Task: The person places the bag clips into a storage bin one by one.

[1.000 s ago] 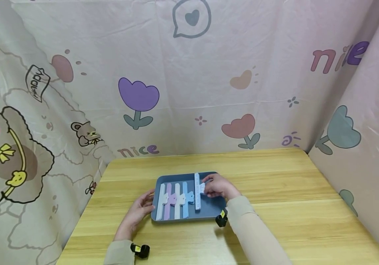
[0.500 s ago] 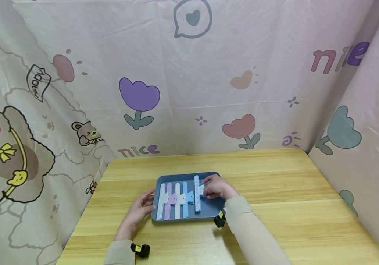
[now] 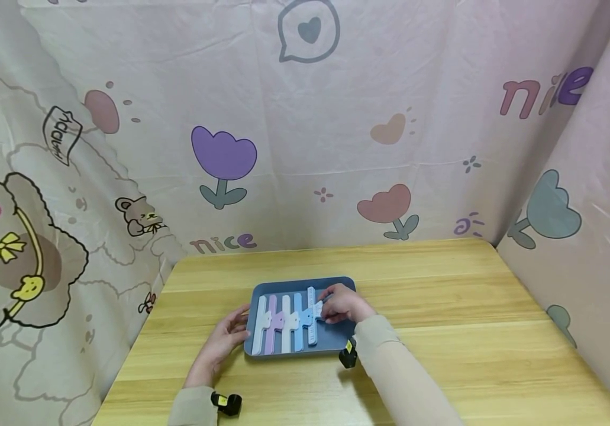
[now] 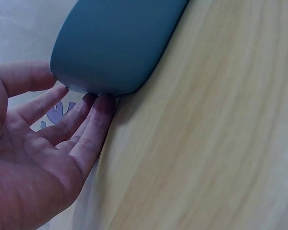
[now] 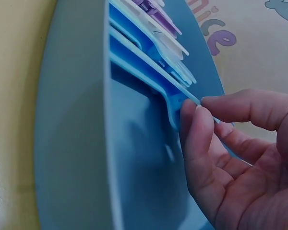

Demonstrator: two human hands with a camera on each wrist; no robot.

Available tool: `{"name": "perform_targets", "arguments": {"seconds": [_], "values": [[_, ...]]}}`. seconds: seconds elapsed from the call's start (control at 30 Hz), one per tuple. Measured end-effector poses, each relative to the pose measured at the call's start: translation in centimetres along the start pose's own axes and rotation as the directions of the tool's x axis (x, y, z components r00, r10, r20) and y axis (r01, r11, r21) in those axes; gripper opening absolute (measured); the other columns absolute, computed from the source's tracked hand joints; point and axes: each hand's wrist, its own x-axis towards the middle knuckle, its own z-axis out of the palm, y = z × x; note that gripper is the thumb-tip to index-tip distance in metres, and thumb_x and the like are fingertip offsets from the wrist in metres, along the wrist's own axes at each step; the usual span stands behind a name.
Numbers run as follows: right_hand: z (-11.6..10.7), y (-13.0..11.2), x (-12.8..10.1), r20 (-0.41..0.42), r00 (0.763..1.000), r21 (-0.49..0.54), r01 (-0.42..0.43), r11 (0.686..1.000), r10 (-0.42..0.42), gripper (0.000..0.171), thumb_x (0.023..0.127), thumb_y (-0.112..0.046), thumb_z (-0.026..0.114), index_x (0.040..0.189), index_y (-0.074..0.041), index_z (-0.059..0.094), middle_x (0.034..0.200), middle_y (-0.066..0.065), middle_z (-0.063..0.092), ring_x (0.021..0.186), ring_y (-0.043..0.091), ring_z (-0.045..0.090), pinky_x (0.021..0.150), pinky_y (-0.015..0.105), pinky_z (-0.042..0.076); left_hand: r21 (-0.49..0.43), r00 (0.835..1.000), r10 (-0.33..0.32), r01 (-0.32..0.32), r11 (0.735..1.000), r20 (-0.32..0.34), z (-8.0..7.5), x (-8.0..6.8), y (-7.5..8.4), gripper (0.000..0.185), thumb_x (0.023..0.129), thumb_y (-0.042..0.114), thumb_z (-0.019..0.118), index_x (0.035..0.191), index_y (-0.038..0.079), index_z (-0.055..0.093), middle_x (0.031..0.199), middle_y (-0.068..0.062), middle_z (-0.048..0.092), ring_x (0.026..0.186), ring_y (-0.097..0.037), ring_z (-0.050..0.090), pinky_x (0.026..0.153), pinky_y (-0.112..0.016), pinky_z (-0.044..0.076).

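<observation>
A grey-blue tray (image 3: 336, 340) lies on the wooden table (image 3: 443, 331). In it, side by side, lie a white clip (image 3: 260, 325), a purple clip (image 3: 272, 324), a second white clip (image 3: 286, 324) and a blue clip (image 3: 298, 325). My right hand (image 3: 328, 303) pinches the tab of a pale blue clip (image 3: 312, 322) beside the blue one. In the right wrist view, thumb and fingers (image 5: 192, 124) close on that clip (image 5: 144, 64) above the tray's rim (image 5: 72, 120). My left hand (image 3: 230, 334) rests straight-fingered against the tray's left edge, and its fingertips (image 4: 93, 112) touch the tray corner (image 4: 115, 43).
Printed pink cloth (image 3: 305, 118) walls the table at the back and both sides. Bare wood stretches right of the tray to the table's right edge (image 3: 549, 319). Small black wrist cameras (image 3: 346, 356) sit on both sleeves.
My right hand has carried the pale blue clip left and nearer, from the tray's middle right to close beside the blue clip. The left hand has stayed at the tray's edge.
</observation>
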Motion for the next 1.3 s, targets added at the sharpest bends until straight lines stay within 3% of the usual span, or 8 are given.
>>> {"name": "perform_targets", "arguments": {"seconds": [0.23,0.43,0.67,0.8,1.03,1.3], "values": [[0.1,0.0,-0.3,0.031,0.999,-0.023,-0.028,0.999,0.029,0.042,0.076,0.015,0.067,0.116,0.006,0.060,0.084,0.019,0.064,0.061,0.020,0.062,0.061,0.032,0.058,0.000,1.000,0.012,-0.012,1.000,0.003,0.0,-0.2,0.1,0.065,0.086,-0.013,0.057,0.148,0.000,0.039,0.137,-0.030,0.045,0.119,-0.040,0.050,0.090,-0.041,0.051],[0.3,0.4,-0.6,0.054,0.998,-0.039,-0.036,0.999,0.038,0.039,0.076,0.016,0.068,0.112,0.005,0.059,0.080,0.019,0.063,0.063,0.022,0.064,0.061,0.034,0.058,-0.001,1.000,-0.004,0.004,1.000,0.003,-0.1,-0.2,0.3,0.065,0.087,-0.013,0.057,0.148,0.001,0.038,0.138,-0.029,0.045,0.120,-0.039,0.050,0.089,-0.039,0.051],[0.0,0.4,-0.6,0.049,0.999,-0.096,-0.010,0.995,0.015,0.030,0.081,0.006,0.069,0.110,0.006,0.063,0.081,0.016,0.068,0.069,0.023,0.067,0.064,0.037,0.059,-0.008,1.000,-0.002,0.002,1.000,-0.006,-0.1,-0.2,0.2,0.065,0.087,-0.013,0.056,0.148,0.001,0.039,0.137,-0.028,0.046,0.119,-0.039,0.050,0.089,-0.040,0.051],[-0.6,0.0,-0.6,0.014,1.000,-0.149,0.021,0.989,-0.019,0.029,0.084,-0.002,0.071,0.112,0.004,0.064,0.084,0.016,0.070,0.074,0.026,0.069,0.065,0.039,0.058,-0.026,1.000,0.000,0.000,1.000,-0.007,-0.1,-0.2,0.1,0.065,0.087,-0.014,0.056,0.148,0.001,0.039,0.137,-0.028,0.046,0.119,-0.039,0.050,0.088,-0.039,0.052],[-2.6,-0.8,-1.3,-0.023,0.993,-0.135,0.114,0.984,-0.119,0.036,0.088,-0.006,0.068,0.121,0.007,0.060,0.095,0.014,0.066,0.088,0.033,0.068,0.070,0.043,0.058,-0.031,1.000,0.011,-0.010,0.999,0.010,-0.3,0.0,-0.1,0.066,0.087,-0.014,0.056,0.148,0.000,0.037,0.137,-0.029,0.045,0.119,-0.040,0.050,0.088,-0.040,0.051],[-5.2,-1.4,-2.8,-0.049,0.976,-0.151,0.203,0.968,-0.212,0.041,0.088,-0.008,0.068,0.126,0.008,0.058,0.098,0.013,0.063,0.094,0.038,0.065,0.074,0.044,0.057,0.027,1.000,0.021,-0.022,0.999,0.022,-0.5,0.1,0.4,0.067,0.086,-0.013,0.059,0.148,-0.001,0.037,0.137,-0.028,0.046,0.118,-0.040,0.052,0.091,-0.038,0.051]]}}
